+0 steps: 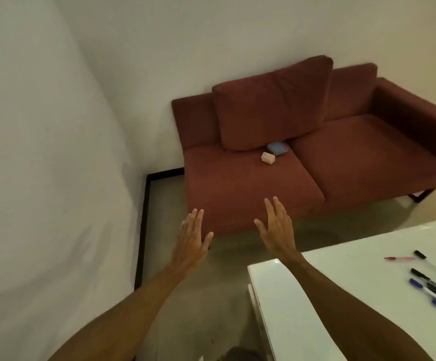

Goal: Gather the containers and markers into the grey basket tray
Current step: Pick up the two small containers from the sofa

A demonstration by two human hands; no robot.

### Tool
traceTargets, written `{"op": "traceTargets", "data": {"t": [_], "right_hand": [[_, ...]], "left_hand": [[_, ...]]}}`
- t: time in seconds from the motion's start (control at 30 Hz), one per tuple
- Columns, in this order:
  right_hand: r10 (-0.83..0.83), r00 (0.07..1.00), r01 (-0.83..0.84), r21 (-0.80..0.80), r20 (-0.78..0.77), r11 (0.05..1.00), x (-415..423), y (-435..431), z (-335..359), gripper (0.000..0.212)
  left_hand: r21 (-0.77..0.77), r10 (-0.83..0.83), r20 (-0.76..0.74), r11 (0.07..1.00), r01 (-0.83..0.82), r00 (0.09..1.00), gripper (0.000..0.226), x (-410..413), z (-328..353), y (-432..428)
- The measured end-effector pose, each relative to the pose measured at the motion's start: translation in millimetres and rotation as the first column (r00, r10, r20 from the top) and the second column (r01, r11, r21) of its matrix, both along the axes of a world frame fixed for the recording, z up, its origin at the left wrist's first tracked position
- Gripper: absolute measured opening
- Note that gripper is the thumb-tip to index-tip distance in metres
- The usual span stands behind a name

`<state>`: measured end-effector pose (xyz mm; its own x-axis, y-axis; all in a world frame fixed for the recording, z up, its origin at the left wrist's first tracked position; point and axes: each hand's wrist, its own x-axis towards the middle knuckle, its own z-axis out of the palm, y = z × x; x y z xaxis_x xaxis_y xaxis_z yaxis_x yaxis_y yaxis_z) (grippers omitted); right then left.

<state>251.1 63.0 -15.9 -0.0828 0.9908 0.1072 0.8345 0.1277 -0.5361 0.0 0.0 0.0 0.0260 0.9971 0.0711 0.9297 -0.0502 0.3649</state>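
Note:
Two small containers lie on the left seat of a dark red sofa (250, 183): a blue-lidded container (277, 148) against the back cushion and a pale pink container (268, 158) just in front of it. Several markers lie on the white table (342, 277) at the right: a red marker (399, 258), a black marker (420, 255), and more black and blue markers (430, 287) near the edge. My left hand (192, 238) and my right hand (277, 227) are stretched forward, fingers apart, holding nothing, short of the sofa's front edge. No grey basket tray is in view.
A white wall runs along the left and behind the sofa. A black skirting strip (144, 230) lines the floor at the wall. The white table's corner juts in under my right forearm. Bare floor lies between table and sofa.

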Motion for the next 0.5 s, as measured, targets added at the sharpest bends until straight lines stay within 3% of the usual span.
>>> {"op": "traceTargets", "data": {"t": [0.27,0.5], "right_hand": [[-0.220,0.975,0.215,-0.102,-0.037,0.971,-12,132,-20,0.069],[-0.320,0.946,0.309,-0.166,-0.043,0.936,-7,259,-30,0.069]], "left_hand": [[-0.090,-0.132,0.048,0.987,0.135,0.990,0.072,-25,-32,174],[-0.168,-0.208,0.117,0.960,0.226,0.971,0.072,-6,-41,334]]}}
